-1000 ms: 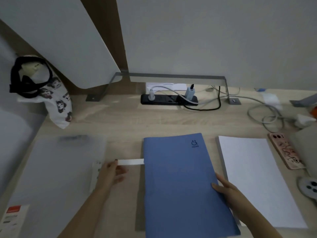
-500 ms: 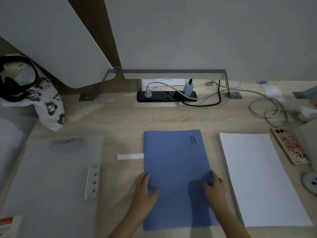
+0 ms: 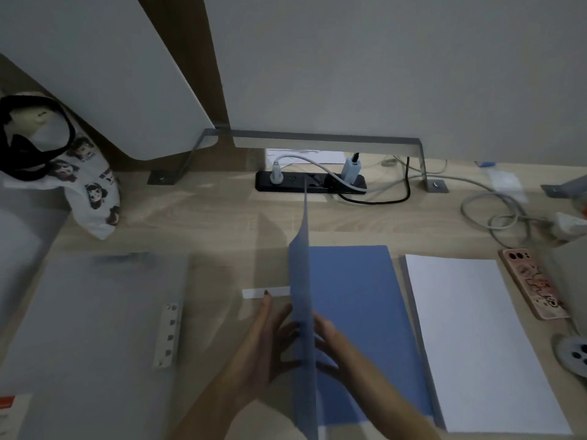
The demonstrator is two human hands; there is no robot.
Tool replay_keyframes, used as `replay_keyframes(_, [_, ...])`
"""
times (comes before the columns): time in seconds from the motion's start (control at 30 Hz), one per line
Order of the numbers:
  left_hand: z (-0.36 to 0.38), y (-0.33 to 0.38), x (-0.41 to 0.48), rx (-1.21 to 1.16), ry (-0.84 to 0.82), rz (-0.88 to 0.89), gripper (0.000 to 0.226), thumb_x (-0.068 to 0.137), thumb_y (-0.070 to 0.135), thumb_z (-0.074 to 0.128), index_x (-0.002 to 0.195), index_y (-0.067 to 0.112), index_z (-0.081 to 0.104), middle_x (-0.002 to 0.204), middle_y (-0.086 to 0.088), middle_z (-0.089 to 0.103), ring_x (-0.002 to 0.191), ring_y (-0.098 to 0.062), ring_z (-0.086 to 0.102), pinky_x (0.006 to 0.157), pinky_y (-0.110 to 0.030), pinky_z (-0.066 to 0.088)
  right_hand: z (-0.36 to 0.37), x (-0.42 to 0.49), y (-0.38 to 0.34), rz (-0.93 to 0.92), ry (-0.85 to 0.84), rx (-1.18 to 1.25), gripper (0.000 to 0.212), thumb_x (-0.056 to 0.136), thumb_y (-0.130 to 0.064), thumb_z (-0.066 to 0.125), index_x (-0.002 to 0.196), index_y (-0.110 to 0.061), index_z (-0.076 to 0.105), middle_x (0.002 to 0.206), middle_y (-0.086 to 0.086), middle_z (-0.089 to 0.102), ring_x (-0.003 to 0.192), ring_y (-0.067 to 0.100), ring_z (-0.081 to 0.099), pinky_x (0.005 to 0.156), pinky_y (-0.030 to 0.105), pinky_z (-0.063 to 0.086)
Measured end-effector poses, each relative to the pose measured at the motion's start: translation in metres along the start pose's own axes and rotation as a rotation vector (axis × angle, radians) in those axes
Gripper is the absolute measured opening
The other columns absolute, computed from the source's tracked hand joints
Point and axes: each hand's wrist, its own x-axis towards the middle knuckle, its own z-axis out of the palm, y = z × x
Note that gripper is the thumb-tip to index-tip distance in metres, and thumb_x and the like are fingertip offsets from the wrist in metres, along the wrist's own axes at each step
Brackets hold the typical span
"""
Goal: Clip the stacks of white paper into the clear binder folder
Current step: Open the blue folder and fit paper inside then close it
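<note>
We prop the blue folder cover upright.
L hand flat vs outside, R hand spread inside, both touching.

The desk is pale wood with a streaky grain. The blue folder is plain inside and out, and the paper is white. The clear folder looks frosted grey, with a white clip and a red-orange label. The strip is white. The socket bar is black, with a white plug, a black cable and grey cables. The phone is pink with a cartoon print. The bag is white with dark-haired cartoon faces and black straps. The bracket is grey.
</note>
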Motion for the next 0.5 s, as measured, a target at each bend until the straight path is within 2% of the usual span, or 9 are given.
replay_keyframes(0.1, [0.0,0.007,-0.026,-0.028,0.036,0.067,0.07,0.075,0.071,0.034,0.116,0.02,0.06,0.108,-0.002,0.073,0.101,-0.012,0.068,0.081,-0.029,0.056,0.018,0.026,0.013,-0.041,0.009,-0.244,0.042,0.093,-0.038,0.046,0.133,-0.041,0.033,0.139,-0.027,0.024,0.127,-0.01,0.019,0.103,0.007,0.009])
replay_keyframes(0.17, [-0.023,0.01,-0.024,-0.004,0.212,0.16,0.046,0.086,0.047,0.032,0.097,0.014,0.062,0.08,-0.001,0.076,0.069,-0.006,0.072,0.055,-0.02,0.055,0.025,0.041,0.025,-0.038,-0.013,-0.4,0.057,0.092,-0.041,0.044,0.143,-0.032,0.021,0.146,-0.02,0.017,0.131,-0.006,0.014,0.106,0.011,0.009])
replay_keyframes(0.2, [-0.034,0.017,-0.022,0.041,0.292,0.184,0.051,0.085,0.05,0.035,0.102,0.009,0.06,0.085,-0.007,0.075,0.073,-0.005,0.072,0.059,-0.019,0.055,0.03,0.048,0.032,-0.042,-0.011,-0.491,0.068,0.088,-0.053,0.043,0.145,-0.029,0.017,0.151,-0.015,0.013,0.137,-0.001,0.012,0.111,0.018,0.01])
replay_keyframes(0.27, [-0.05,0.029,-0.031,0.224,0.249,0.186,0.088,0.081,0.063,0.042,0.123,-0.014,0.046,0.122,-0.027,0.058,0.114,-0.017,0.06,0.093,-0.026,0.045,0.031,0.058,0.049,-0.053,0.018,-0.715,0.107,0.061,-0.088,0.024,0.147,-0.027,0.009,0.157,-0.007,0.005,0.144,0.007,0.007,0.116,0.025,0.01])
replay_keyframes(0.3, [-0.056,0.032,-0.044,0.296,0.273,0.222,0.121,0.061,0.074,0.053,0.122,-0.029,0.034,0.124,-0.031,0.056,0.12,-0.022,0.055,0.096,-0.026,0.037,0.031,0.062,0.059,-0.05,0.024,-0.825,0.125,0.045,-0.096,0.006,0.148,-0.025,0.004,0.158,-0.005,0.001,0.145,0.01,0.004,0.116,0.025,0.009])
replay_keyframes(0.33, [-0.066,0.038,-0.047,0.333,0.258,0.196,0.127,0.03,0.08,0.057,0.096,-0.028,0.056,0.108,-0.022,0.068,0.108,-0.018,0.06,0.087,-0.022,0.04,0.03,0.065,0.066,-0.075,0.035,-0.929,0.135,0.035,-0.096,-0.008,0.148,-0.022,0.0,0.158,-0.004,-0.003,0.145,0.011,0.0,0.116,0.025,0.007])
replay_keyframes(0.37, [-0.075,0.041,-0.053,0.313,0.215,0.186,0.081,0.036,-0.005,-0.006,0.074,-0.007,0.065,0.08,-0.004,0.075,0.085,-0.005,0.061,0.074,-0.017,0.041,0.031,0.066,0.071,-0.108,0.049,-1.017,0.139,0.03,-0.094,-0.018,0.147,-0.019,-0.004,0.158,-0.004,-0.006,0.146,0.012,-0.002,0.116,0.025,0.006])
replay_keyframes(0.4, [-0.074,0.049,-0.055,0.243,0.261,0.14,0.045,0.046,0.033,0.088,0.071,0.025,0.051,0.076,0.014,0.069,0.074,0.001,0.052,0.067,-0.014,0.039,0.031,0.068,0.076,-0.13,0.065,-1.071,0.14,0.029,-0.091,-0.024,0.146,-0.018,-0.007,0.158,-0.003,-0.008,0.146,0.012,-0.004,0.117,0.025,0.006])
replay_keyframes(0.5, [-0.093,0.037,-0.068,0.137,0.479,0.205,0.022,0.082,0.029,0.061,0.096,0.013,0.061,0.113,-0.003,0.063,0.097,-0.019,0.059,0.078,-0.02,0.048,0.038,0.072,0.085,-0.131,0.136,-1.128,0.134,0.033,-0.087,-0.03,0.143,-0.012,-0.011,0.156,0.0,-0.008,0.146,0.018,-0.003,0.117,0.031,0.009])
